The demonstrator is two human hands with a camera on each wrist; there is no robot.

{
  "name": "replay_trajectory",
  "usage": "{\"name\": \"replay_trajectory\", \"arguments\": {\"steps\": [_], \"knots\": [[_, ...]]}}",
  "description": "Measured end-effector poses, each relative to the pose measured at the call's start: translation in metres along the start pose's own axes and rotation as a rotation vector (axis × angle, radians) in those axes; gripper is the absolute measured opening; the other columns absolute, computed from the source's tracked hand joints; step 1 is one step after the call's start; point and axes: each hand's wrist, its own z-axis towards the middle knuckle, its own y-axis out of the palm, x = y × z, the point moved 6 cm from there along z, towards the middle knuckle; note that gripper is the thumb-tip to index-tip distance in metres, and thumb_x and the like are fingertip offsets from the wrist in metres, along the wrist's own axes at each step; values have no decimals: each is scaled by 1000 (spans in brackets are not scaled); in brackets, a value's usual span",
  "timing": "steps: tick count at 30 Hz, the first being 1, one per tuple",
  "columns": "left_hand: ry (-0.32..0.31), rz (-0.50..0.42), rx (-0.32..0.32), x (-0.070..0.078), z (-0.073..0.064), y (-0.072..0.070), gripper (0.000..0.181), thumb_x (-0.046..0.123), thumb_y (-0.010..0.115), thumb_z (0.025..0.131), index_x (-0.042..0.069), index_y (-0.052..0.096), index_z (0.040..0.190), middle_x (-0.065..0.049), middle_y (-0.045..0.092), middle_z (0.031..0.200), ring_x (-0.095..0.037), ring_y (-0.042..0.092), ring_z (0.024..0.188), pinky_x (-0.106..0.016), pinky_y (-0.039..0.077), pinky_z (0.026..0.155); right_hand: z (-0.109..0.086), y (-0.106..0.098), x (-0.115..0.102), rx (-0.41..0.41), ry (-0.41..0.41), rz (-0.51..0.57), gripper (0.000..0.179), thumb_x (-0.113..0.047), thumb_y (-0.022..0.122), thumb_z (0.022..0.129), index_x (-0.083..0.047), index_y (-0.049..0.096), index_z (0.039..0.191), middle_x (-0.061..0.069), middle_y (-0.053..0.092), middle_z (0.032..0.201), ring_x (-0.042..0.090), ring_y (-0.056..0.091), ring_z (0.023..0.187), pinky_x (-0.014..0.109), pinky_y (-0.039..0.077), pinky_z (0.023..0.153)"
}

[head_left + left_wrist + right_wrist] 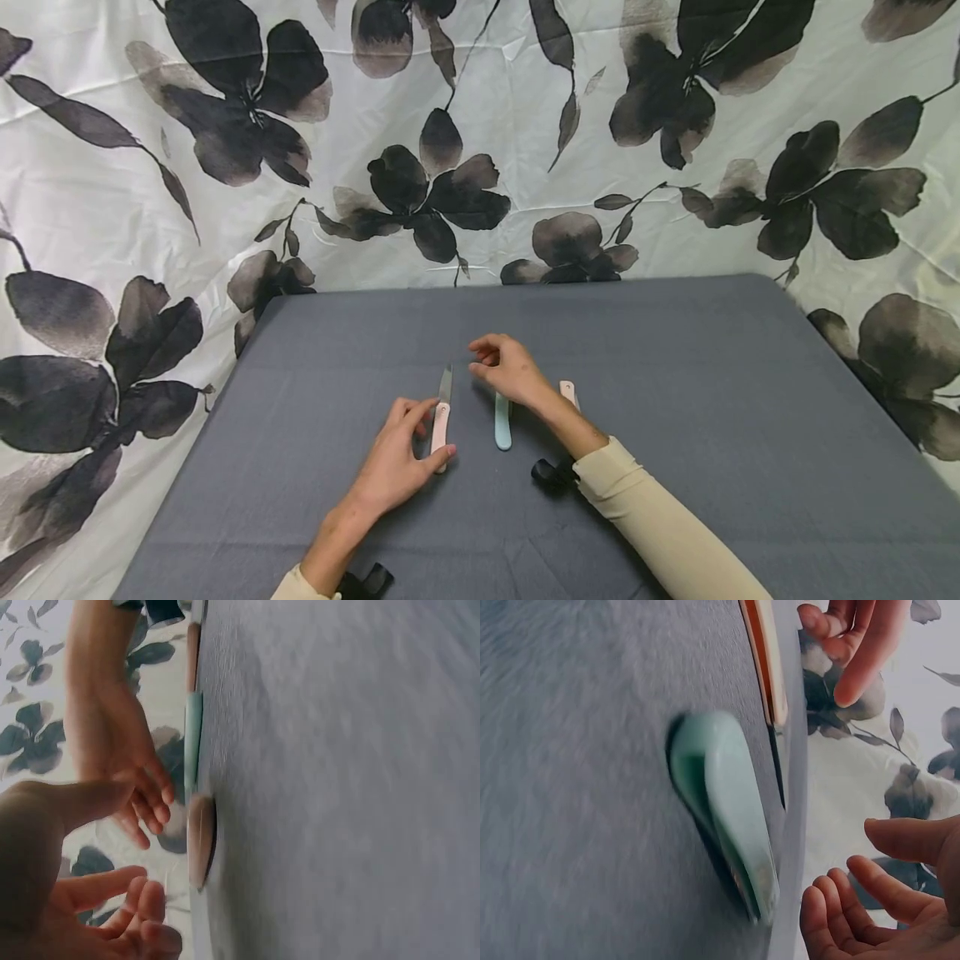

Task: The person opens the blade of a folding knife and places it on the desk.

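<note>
head view: both hands point(401, 458) point(513, 371) relaxed, empty; mint handle point(502, 427) partly hidden by the right

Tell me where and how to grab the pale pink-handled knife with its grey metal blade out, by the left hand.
Likely best by the middle of its slim, pale pink handle, pinched across the long sides. Come from above and the near side: the handle forms the near end, while the pointed grey metal blade points away, clear of that grip.
</note>
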Motion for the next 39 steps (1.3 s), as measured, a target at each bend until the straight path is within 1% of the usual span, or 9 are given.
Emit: {"name": "replay_trajectory", "arguments": {"steps": [5,10,15,18,23,26,31,35,39], "knots": [[83,-28,59,14,3,4,58,14,86,86,7,64,140,-7,58,114,-19,60,94,-34,53,82,-4,-15,7,5,11,-13,31,-13,69,100,-2,68,129,17,67,122,29,65,107,42,54,90],[127,-24,62,26,6,11,51,10,84,87,6,66,135,-9,58,112,-19,59,94,-34,54,82,-7,-22,15,-1,13,-25,29,-14,68,101,-1,69,127,17,68,120,28,65,105,42,54,90],[133,-8,37,34,7,19,51,9,83,88,5,66,135,-9,59,114,-20,61,97,-35,55,85,-11,-26,18,-2,14,-43,28,-14,68,101,-1,69,126,17,67,120,28,66,105,44,54,91],[132,2,23,38,6,23,50,9,82,88,5,66,135,-8,60,116,-18,62,98,-33,55,83,-14,-28,17,-10,18,-57,28,-13,68,100,-1,69,126,17,66,120,29,66,105,43,54,90],[129,25,-10,41,7,29,51,11,81,90,4,64,137,-6,63,117,-15,63,96,-31,54,82,-19,-28,18,-10,25,-75,28,-11,70,99,0,70,124,18,66,119,27,66,102,42,55,87],[138,36,-23,44,8,33,52,10,80,90,1,63,139,-7,64,116,-15,63,94,-32,54,82,-20,-28,19,-11,25,-87,27,-11,71,98,0,70,124,17,66,118,26,65,100,40,54,85],[149,45,-32,50,10,40,53,8,80,90,-2,62,138,-7,65,113,-14,62,91,-30,55,81,-23,-27,23,-37,34,-103,27,-10,72,97,-2,71,123,16,68,116,24,65,97,35,53,82],[138,40,-50,52,10,45,53,9,81,90,-2,61,138,-6,65,111,-13,62,88,-29,54,79,-24,-25,25,-62,29,-116,27,-10,72,96,-1,71,122,17,68,114,23,64,96,35,53,82],[124,22,-61,52,11,49,53,7,81,88,-4,61,136,-8,64,111,-13,61,86,-27,53,76,-24,-24,26,-88,16,-145,25,-9,73,95,-1,73,118,16,67,107,21,62,90,33,51,79]]}}
